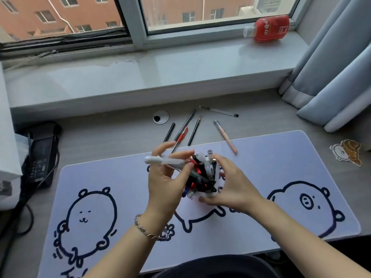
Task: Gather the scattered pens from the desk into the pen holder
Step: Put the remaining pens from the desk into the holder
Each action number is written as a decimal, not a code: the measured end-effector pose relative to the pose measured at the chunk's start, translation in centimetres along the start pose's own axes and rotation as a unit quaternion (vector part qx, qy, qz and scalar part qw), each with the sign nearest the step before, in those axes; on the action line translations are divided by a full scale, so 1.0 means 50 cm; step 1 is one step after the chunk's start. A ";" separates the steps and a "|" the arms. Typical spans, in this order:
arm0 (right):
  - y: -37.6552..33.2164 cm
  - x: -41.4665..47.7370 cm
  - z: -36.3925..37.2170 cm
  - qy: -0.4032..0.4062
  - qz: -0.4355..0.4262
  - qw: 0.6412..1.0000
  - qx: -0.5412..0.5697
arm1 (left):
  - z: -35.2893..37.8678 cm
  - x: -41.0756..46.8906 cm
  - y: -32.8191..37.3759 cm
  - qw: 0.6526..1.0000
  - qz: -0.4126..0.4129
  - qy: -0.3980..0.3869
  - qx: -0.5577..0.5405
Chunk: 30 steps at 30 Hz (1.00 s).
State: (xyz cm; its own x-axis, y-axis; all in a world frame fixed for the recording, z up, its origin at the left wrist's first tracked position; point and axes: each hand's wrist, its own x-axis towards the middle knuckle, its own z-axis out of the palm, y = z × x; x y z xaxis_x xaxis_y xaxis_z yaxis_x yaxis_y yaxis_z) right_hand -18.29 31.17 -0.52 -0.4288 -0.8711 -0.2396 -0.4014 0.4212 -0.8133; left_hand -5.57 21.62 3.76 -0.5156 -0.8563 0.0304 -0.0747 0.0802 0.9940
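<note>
left hand (pixel 166 183) pinches white pen (pixel 160 160) beside pen holder (pixel 208 194) | right hand (pixel 230 185) wraps holder, mat (pixel 261 227) centre | five pens (pixel 181 133) loose behind on desk (pixel 112 135), mat sides free

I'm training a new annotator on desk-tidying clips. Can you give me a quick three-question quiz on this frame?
1. True or false: the left hand holds a white pen beside the pen holder.
2. Which lies on its side on the windowsill? A) a mug B) a red bottle C) a book
3. Fill in: the peach pen lies partly on the desk mat and partly on the bare ____.

Key: 1 true; 2 B; 3 desk. The right hand steadies the holder.
</note>
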 end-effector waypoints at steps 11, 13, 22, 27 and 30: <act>0.007 -0.014 0.005 -0.003 0.014 1.000 0.002 | -0.004 -0.025 -0.005 0.999 0.023 -0.002 -0.029; 0.006 -0.015 0.003 -0.001 0.012 1.000 0.001 | -0.009 -0.025 -0.005 1.000 0.025 0.011 -0.009; -0.003 -0.022 -0.003 -0.001 -0.005 0.999 -0.032 | -0.013 0.004 0.028 1.000 -0.021 0.013 -0.016; -0.011 -0.023 -0.004 0.005 -0.009 1.000 -0.026 | -0.021 0.014 0.033 0.998 0.042 0.043 0.024; -0.017 -0.019 -0.006 0.005 -0.015 0.999 -0.035 | -0.011 0.006 0.032 0.991 0.080 -0.028 0.106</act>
State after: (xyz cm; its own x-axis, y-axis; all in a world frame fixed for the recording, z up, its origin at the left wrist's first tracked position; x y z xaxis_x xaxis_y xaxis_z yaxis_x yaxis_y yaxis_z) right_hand -17.78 31.69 0.57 -0.4244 -0.8809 -0.2098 -0.4693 0.4121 -0.7810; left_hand -5.40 21.20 5.41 -0.5813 -0.7948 0.1745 -0.1619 0.3232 0.9324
